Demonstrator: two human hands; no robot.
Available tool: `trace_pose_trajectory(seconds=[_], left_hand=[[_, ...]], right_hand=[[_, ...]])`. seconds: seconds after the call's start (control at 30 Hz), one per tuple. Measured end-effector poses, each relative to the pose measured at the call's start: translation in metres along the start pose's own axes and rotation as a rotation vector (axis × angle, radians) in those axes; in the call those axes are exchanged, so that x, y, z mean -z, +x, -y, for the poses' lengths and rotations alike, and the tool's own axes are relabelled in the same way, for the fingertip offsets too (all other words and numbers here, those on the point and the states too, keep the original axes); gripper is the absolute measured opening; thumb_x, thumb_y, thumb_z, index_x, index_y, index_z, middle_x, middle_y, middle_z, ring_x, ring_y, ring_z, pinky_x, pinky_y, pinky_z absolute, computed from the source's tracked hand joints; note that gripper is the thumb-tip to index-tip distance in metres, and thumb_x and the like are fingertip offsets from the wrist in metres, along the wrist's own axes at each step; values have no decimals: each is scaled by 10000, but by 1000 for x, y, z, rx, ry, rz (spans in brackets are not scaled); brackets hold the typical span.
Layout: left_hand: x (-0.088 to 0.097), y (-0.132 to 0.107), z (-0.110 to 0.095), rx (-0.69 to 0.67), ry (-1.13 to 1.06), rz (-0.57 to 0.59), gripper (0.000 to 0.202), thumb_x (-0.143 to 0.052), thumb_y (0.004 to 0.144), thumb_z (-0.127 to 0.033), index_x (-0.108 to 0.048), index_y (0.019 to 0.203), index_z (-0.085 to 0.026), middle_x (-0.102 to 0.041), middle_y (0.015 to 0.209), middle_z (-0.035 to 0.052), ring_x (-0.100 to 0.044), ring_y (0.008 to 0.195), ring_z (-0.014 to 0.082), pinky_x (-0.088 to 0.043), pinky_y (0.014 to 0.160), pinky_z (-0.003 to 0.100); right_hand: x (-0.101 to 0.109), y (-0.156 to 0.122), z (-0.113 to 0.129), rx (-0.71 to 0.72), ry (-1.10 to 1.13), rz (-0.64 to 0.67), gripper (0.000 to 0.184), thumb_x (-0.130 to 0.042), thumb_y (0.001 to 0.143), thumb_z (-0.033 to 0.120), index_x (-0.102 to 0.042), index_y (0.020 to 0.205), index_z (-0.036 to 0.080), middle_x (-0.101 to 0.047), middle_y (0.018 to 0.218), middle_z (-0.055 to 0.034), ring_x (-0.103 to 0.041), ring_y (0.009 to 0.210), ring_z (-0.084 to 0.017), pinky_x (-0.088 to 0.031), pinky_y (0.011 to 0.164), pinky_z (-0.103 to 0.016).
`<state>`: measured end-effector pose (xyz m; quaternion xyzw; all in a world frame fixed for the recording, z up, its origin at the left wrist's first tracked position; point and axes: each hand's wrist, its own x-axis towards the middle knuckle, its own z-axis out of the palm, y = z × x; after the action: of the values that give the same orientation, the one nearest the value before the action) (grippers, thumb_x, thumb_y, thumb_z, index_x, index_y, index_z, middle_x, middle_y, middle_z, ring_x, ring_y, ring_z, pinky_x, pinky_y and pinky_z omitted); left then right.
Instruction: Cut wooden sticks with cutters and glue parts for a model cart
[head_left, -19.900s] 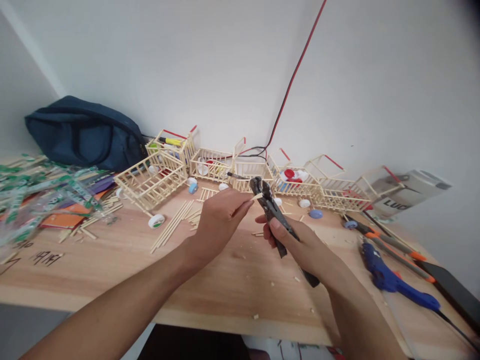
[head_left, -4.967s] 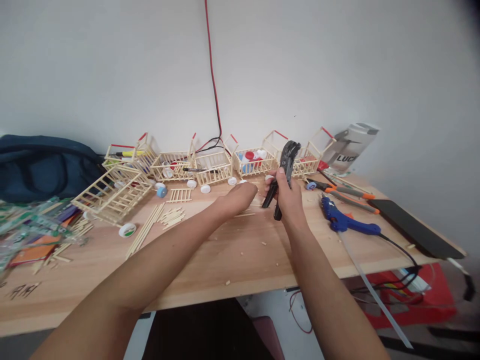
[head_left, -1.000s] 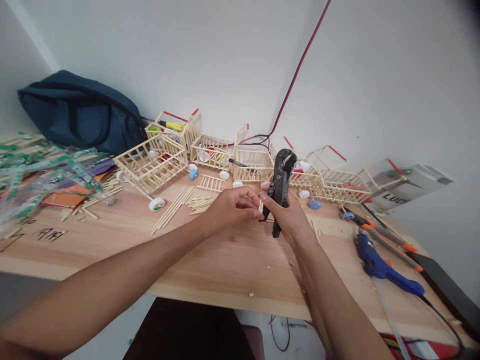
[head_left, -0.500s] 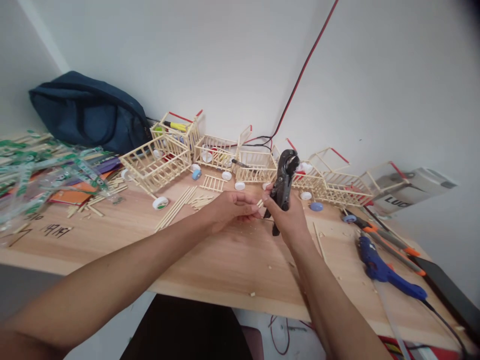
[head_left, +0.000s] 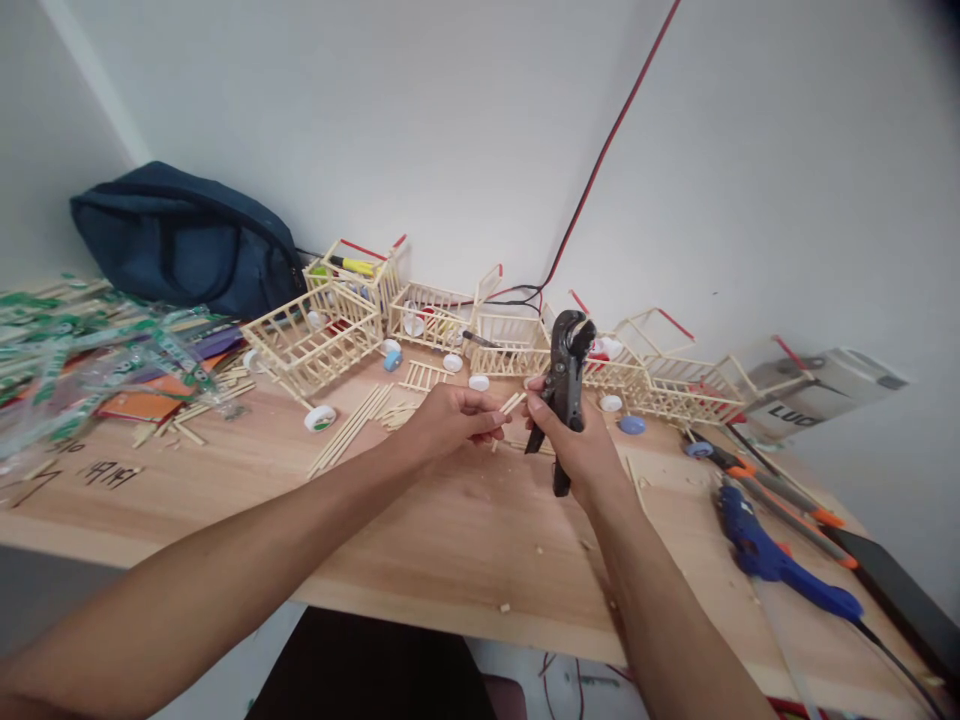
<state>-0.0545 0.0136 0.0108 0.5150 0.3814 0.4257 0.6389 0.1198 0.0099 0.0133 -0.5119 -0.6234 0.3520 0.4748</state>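
My left hand (head_left: pixel 450 422) pinches short pale wooden sticks (head_left: pixel 514 403) between thumb and fingers, over the middle of the table. Beside it, my right hand (head_left: pixel 589 450) is wrapped round a pair of black hand cutters (head_left: pixel 564 372), held upright with the jaws at the top. The right thumb and fingertip are close to the far end of the sticks; whether they touch them I cannot tell. Left of my hands lie a bundle of long sticks (head_left: pixel 349 430) and a small ladder-like stick frame (head_left: pixel 424 376).
Several miniature stick carts (head_left: pixel 322 340) with bottle-cap wheels line the wall. A dark blue bag (head_left: pixel 187 240) and plastic wrappers (head_left: pixel 82 350) are at the left. On the right lie a blue glue gun (head_left: pixel 780 560), orange-handled pliers (head_left: pixel 795 500) and a dark flat object (head_left: pixel 900 580).
The hands have drawn slightly apart, so more of the short sticks shows between them. The cutters sit slightly lower in view, and the camera has shifted a little.
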Motion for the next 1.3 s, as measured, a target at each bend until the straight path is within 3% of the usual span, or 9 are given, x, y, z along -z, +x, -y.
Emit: trace_pose_trajectory(seconds=[0.47, 0.77, 0.93, 1.03, 1.17, 1.3], left_hand=[[-1, 0, 3, -126, 348, -14, 191, -657, 760, -310, -702, 690, -137, -607, 554, -9, -473, 464, 69, -316, 463, 186], [0, 1, 7, -194, 303, 37, 190, -634, 794, -295, -713, 856, -133, -697, 752, 37, -607, 642, 102, -439, 587, 190], [-1, 1, 7, -174, 317, 11, 217, -604, 819, -290, -689, 714, -119, -661, 636, 28, -586, 580, 93, -432, 569, 192], [1, 1, 4, -87, 241, 37, 230, -638, 796, -317, -673, 698, -112, -670, 642, 40, -575, 565, 88, -409, 552, 192], [10, 3, 0, 55, -36, 33, 242, -717, 726, -341, -671, 751, -105, -704, 729, 66, -602, 616, 92, -407, 590, 201], [17, 6, -2, 74, -223, 7, 320, -775, 667, -367, -672, 818, -105, -703, 756, 62, -615, 652, 92, -419, 650, 221]], right_hand=[[-5, -4, 3, 13, -128, -10, 306, -637, 753, 371, -594, 1009, 210, -664, 925, -49, -621, 788, -207, -493, 681, -335], [-8, -4, 1, 49, -137, -23, 299, -637, 757, 369, -589, 993, 193, -655, 903, -48, -617, 803, -203, -489, 713, -337], [-11, -5, 1, 50, -118, -7, 318, -644, 759, 381, -587, 1003, 185, -650, 902, -50, -615, 800, -201, -488, 727, -346], [-9, -4, 1, 18, -77, -2, 328, -654, 766, 401, -591, 1009, 190, -639, 887, -40, -605, 771, -189, -488, 716, -341], [0, -6, 2, -32, 72, -19, 358, -642, 791, 458, -578, 1023, 192, -608, 782, -12, -592, 714, -171, -496, 692, -328], [7, -16, 2, -100, 196, 23, 414, -645, 783, 507, -572, 1033, 185, -620, 845, -35, -617, 752, -183, -526, 744, -355]])
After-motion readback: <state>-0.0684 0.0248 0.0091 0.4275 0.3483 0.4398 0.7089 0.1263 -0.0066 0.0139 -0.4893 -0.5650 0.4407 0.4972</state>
